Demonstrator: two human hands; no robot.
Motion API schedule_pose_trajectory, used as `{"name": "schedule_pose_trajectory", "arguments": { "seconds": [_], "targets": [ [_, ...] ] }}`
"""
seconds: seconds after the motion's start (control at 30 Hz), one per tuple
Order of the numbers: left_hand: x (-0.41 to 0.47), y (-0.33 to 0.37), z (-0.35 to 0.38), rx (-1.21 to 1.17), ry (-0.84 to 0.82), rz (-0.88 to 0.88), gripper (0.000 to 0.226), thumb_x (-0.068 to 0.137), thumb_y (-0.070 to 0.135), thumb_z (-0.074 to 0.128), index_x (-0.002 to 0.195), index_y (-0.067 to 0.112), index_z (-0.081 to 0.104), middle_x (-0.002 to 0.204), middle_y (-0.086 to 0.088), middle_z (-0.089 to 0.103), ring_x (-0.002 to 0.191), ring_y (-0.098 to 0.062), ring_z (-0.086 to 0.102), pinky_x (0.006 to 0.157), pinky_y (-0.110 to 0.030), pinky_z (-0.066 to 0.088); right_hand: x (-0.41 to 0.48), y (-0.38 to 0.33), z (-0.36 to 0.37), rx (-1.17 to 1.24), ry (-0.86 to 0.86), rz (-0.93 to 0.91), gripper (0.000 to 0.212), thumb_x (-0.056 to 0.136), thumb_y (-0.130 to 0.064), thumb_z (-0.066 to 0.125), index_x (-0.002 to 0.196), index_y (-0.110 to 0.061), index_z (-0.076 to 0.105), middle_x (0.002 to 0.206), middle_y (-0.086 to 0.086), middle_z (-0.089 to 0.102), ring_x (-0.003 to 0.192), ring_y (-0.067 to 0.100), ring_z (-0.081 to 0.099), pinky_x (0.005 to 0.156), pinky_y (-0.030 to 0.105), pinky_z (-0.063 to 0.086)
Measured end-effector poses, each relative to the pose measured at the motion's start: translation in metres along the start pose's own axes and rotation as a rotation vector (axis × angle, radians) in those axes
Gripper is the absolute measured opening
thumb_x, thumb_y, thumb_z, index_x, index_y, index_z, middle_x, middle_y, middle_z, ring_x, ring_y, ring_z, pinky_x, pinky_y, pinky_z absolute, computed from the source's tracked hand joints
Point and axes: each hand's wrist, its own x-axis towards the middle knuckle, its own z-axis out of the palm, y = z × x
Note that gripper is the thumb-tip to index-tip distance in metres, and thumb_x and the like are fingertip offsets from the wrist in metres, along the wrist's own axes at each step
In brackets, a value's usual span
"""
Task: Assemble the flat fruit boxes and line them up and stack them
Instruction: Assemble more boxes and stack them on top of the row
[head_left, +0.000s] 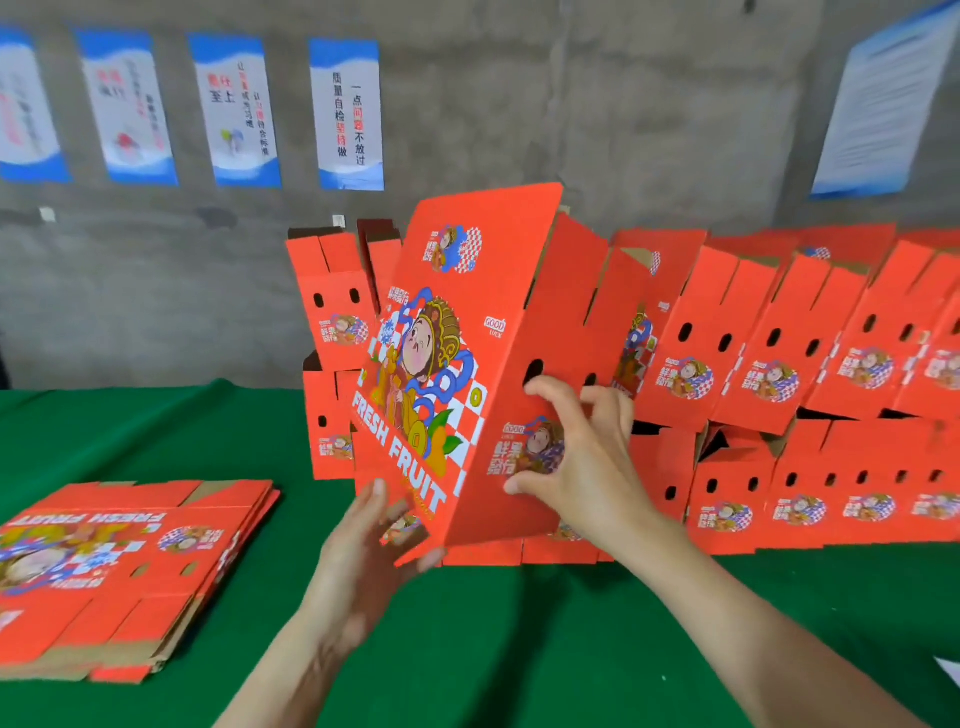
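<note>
Fruit box (467, 322), seemingly light, crushable: left hand (358, 551) props its 7 o'clock corner flat-fingered; right hand (582, 462), spread, presses the side.

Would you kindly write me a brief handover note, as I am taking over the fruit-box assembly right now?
Left hand supports the lower corner of the opened box; right hand rests spread on its side panel. The box is tilted above the green table.
Done: assembled boxes lined up two tiers high along the wall.
To do: finish and place this box, then the flat boxes stacked on the left.
</note>
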Motion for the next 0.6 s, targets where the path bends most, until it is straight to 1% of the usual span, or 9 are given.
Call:
{"name": "schedule_pose_trajectory", "arguments": {
  "seconds": [0.07, 0.13, 0.27, 0.33, 0.4, 0.47, 0.5, 0.57, 0.6],
  "targets": [
    [0.006, 0.002, 0.022, 0.047, -0.104, 0.063, 0.052, 0.081, 0.028, 0.062, 0.130, 0.023, 0.048, 0.108, -0.003, 0.069, 0.077, -0.021, 0.068, 0.066, -0.041, 0.058, 0.010, 0.003, 0.008, -0.033, 0.020, -0.006, 0.088, 0.059, -0.028, 0.088, 0.130, -0.042, 0.038, 0.114, 0.000, 0.025, 0.124, 0.010, 0.009, 0.092, 0.025, 0.023],
    [0.018, 0.008, 0.042, 0.151, -0.145, 0.127, 0.046, 0.091, 0.014, 0.056, 0.134, 0.027, 0.047, 0.116, -0.001, 0.068, 0.085, -0.021, 0.069, 0.066, -0.036, 0.058, 0.023, 0.007, 0.014, -0.070, 0.045, -0.012, 0.086, 0.063, -0.023, 0.086, 0.132, -0.039, 0.039, 0.125, 0.011, 0.028, 0.126, 0.011, 0.006, 0.091, 0.023, 0.020],
    [0.047, 0.012, 0.068, 0.242, -0.130, 0.207, 0.034, 0.098, 0.019, 0.049, 0.130, 0.030, 0.053, 0.124, -0.002, 0.065, 0.111, -0.024, 0.063, 0.084, -0.040, 0.056, 0.052, 0.026, 0.013, -0.097, 0.151, -0.030, 0.084, 0.064, -0.014, 0.084, 0.126, -0.045, 0.036, 0.132, 0.021, 0.027, 0.127, 0.011, 0.006, 0.085, 0.000, 0.015],
    [0.064, 0.013, 0.080, 0.315, -0.137, 0.252, 0.031, 0.099, 0.022, 0.048, 0.128, 0.032, 0.055, 0.123, 0.005, 0.065, 0.110, -0.017, 0.063, 0.075, -0.031, 0.057, 0.067, 0.041, 0.009, -0.082, 0.173, -0.016, 0.085, 0.064, -0.015, 0.085, 0.123, -0.047, 0.034, 0.128, 0.019, 0.027, 0.122, 0.008, 0.009, 0.078, -0.007, 0.018],
    [0.081, 0.013, 0.093, 0.433, -0.143, 0.282, 0.030, 0.101, 0.020, 0.045, 0.122, 0.036, 0.058, 0.118, 0.013, 0.064, 0.107, -0.012, 0.061, 0.068, -0.021, 0.054, 0.081, 0.055, 0.007, -0.129, 0.176, 0.020, 0.083, 0.065, -0.015, 0.084, 0.128, -0.044, 0.037, 0.129, 0.019, 0.026, 0.122, 0.008, 0.008, 0.079, 0.003, 0.022],
    [0.099, 0.012, 0.105, 0.573, -0.180, 0.325, 0.039, 0.101, 0.011, 0.040, 0.106, 0.043, 0.062, 0.107, 0.024, 0.065, 0.106, -0.007, 0.059, 0.073, -0.017, 0.051, 0.094, 0.072, 0.009, -0.209, 0.170, 0.083, 0.083, 0.067, -0.013, 0.082, 0.132, -0.039, 0.039, 0.133, 0.022, 0.024, 0.129, 0.015, 0.005, 0.092, 0.020, 0.032],
    [0.108, 0.011, 0.110, 0.638, -0.204, 0.333, 0.044, 0.101, 0.007, 0.038, 0.107, 0.043, 0.062, 0.109, 0.025, 0.065, 0.109, -0.005, 0.057, 0.083, -0.021, 0.049, 0.100, 0.081, 0.011, -0.249, 0.165, 0.119, 0.082, 0.068, -0.012, 0.081, 0.134, -0.038, 0.039, 0.134, 0.024, 0.023, 0.133, 0.023, 0.005, 0.099, 0.030, 0.037],
    [0.126, 0.005, 0.120, 0.736, -0.251, 0.313, 0.043, 0.101, 0.005, 0.036, 0.127, 0.030, 0.058, 0.128, 0.014, 0.059, 0.118, -0.006, 0.052, 0.100, -0.028, 0.042, 0.111, 0.101, 0.016, -0.334, 0.158, 0.183, 0.082, 0.070, -0.012, 0.079, 0.136, -0.037, 0.038, 0.134, 0.026, 0.022, 0.134, 0.036, 0.007, 0.105, 0.044, 0.037],
    [0.136, 0.003, 0.125, 0.772, -0.275, 0.296, 0.043, 0.101, 0.005, 0.035, 0.134, 0.025, 0.053, 0.134, 0.009, 0.055, 0.116, -0.002, 0.051, 0.100, -0.025, 0.042, 0.117, 0.110, 0.019, -0.372, 0.155, 0.211, 0.081, 0.071, -0.012, 0.079, 0.137, -0.037, 0.038, 0.134, 0.026, 0.023, 0.133, 0.038, 0.009, 0.104, 0.046, 0.037]
  ]
}}
